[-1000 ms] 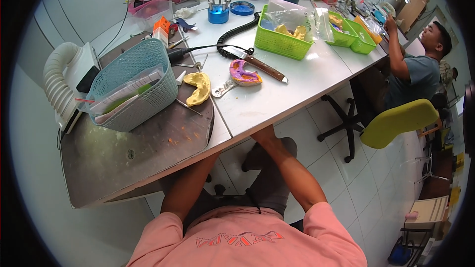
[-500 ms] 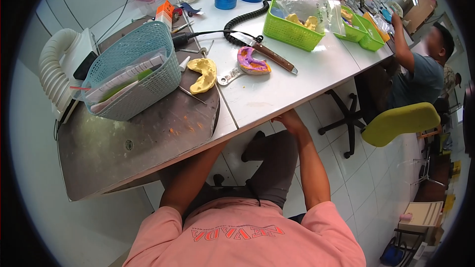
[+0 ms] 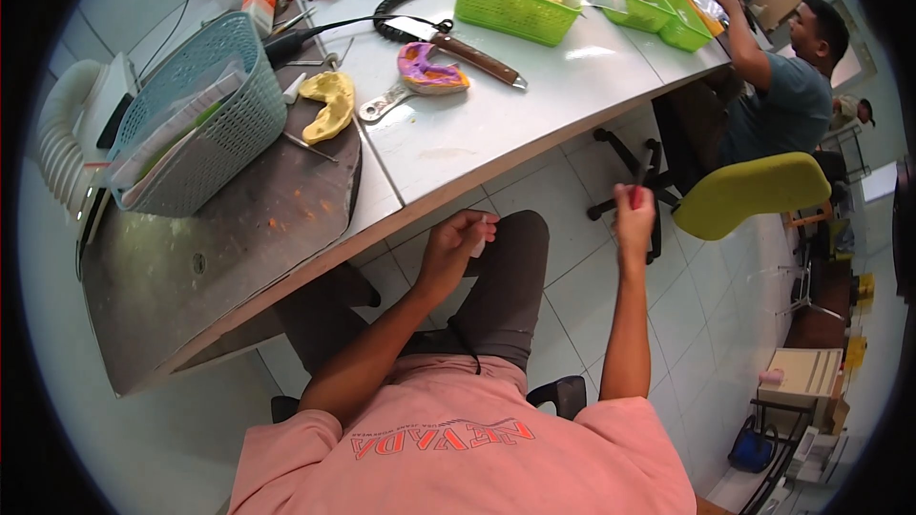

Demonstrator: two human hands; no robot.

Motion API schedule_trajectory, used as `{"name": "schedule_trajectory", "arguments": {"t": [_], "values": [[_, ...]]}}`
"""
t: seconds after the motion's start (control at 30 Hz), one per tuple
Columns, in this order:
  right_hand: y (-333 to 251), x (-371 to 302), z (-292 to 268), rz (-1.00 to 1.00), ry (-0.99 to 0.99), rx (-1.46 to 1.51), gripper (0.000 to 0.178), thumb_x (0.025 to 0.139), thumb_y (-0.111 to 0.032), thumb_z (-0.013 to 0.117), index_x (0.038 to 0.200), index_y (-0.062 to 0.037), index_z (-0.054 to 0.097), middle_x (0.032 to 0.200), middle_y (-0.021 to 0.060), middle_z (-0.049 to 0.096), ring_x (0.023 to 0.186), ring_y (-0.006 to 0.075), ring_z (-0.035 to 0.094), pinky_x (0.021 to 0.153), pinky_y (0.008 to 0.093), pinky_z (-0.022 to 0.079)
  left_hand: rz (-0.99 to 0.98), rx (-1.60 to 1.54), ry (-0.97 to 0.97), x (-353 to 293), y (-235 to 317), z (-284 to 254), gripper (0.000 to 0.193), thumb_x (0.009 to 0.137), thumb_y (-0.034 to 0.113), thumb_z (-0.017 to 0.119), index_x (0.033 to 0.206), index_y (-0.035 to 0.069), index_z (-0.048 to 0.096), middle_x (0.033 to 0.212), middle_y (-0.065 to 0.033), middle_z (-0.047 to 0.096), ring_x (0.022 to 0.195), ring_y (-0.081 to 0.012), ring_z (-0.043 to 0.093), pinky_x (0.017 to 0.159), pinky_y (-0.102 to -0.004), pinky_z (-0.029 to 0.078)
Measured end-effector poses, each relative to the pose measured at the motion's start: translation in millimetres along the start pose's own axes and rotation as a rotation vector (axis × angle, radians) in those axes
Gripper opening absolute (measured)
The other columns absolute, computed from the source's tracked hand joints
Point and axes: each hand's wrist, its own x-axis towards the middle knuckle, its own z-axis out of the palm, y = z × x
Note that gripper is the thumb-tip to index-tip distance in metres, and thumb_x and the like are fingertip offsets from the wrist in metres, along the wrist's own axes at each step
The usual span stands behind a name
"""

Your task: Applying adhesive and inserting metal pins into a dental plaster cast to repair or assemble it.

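Observation:
Over my thighs, in front of the table edge, my left hand [image 3: 451,246] is closed on a small pale piece [image 3: 478,246] whose kind I cannot make out. Farther right, above the floor, my right hand [image 3: 633,222] grips a slim tool with a red handle [image 3: 635,196] and a thin dark upper part, blurred. On the white table [image 3: 534,119] lie a purple and orange dental impression [image 3: 431,69] in a metal tray, a yellow horseshoe-shaped dental cast [image 3: 328,105], and a plaster knife [image 3: 482,59] with a wooden handle. Neither hand touches these.
A blue-grey basket [image 3: 205,124] with papers stands at the left, by a white ribbed hose [image 3: 62,124]. Green baskets [image 3: 515,17], one with yellow casts, sit at the back. A black coiled cable [image 3: 389,19] lies nearby. At right are a co-worker [image 3: 778,100] and a green chair [image 3: 754,195].
Both hands have come out from under the table edge, the right one swinging right. The pale piece and red-handled tool now show in them. The view has shifted, moving the table items left and up.

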Motion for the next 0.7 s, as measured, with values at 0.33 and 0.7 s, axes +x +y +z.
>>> {"name": "schedule_trajectory", "arguments": {"t": [0.33,0.7], "values": [[-209,63,-20,-0.672,0.112,-0.474,0.034,0.089,-0.029,0.058,0.110,-0.0015,0.054,0.095,0.0192,0.061,0.089,0.0348,0.063,0.082,0.0424,0.049,0.324,0.086,-0.152,-37,64,32,0.038,0.099,0.033,0.055,0.117,0.001,0.065,0.095,-0.0060,0.060,0.083,-0.0106,0.054,0.075,-0.0256,0.044],[-210,104,25,-0.747,-0.096,-0.489,0.039,0.086,-0.035,0.065,0.108,-0.0035,0.062,0.107,0.0184,0.064,0.101,0.0328,0.063,0.088,0.0414,0.048,0.381,-0.013,-0.191,-56,90,40,0.038,0.100,0.032,0.054,0.125,0.004,0.063,0.092,-0.0052,0.061,0.092,-0.0131,0.054,0.083,-0.0275,0.042]]}}
